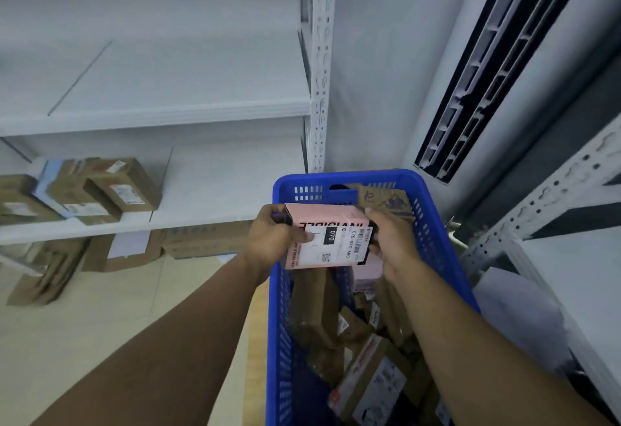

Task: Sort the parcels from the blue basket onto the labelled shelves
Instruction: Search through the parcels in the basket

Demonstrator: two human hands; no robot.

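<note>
Both of my hands hold a pink parcel (327, 220) above the far end of the blue basket (346, 177). It carries a white shipping label with "070" on a black patch. My left hand (272, 241) grips its left edge, thumb on the label. On the other side my right hand (391, 244) grips the right edge. Several brown cardboard parcels (369, 378) fill the basket below. On the white shelf (215, 215) at the left sit brown parcels (111, 187).
A white slotted upright (319, 66) stands behind the basket. An upper shelf (168, 113) runs left of it. Cardboard boxes (127, 254) lie on the floor under the shelves. Another white rack (551, 197) stands at the right, beside a tall white unit with dark vents (484, 83).
</note>
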